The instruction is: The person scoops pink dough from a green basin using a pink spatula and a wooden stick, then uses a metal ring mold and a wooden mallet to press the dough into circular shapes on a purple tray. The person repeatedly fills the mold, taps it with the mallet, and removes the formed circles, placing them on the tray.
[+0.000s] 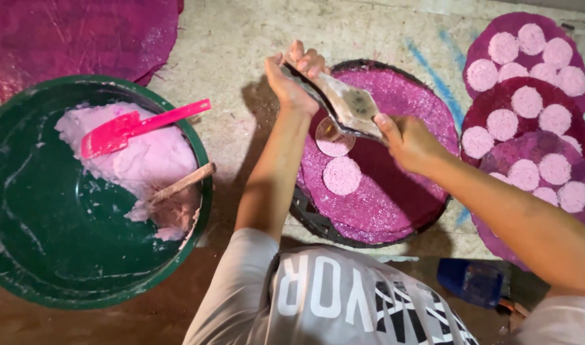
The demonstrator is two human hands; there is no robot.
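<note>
- My left hand (pixel 297 71) grips the far end of a flat, dough-smeared scraper (pixel 343 102); my right hand (pixel 408 139) pinches its near end.
- The scraper sits tilted over a round mould (pixel 334 137) on the magenta disc (pixel 394 191) in front of me.
- One pink dough round (pixel 342 176) lies just near the mould.
- Left: a green basin (pixel 49 255) of pink dough (pixel 148 160) with a pink spatula (pixel 136 124).
- Right: stacked discs carrying rounds (pixel 527 102).
</note>
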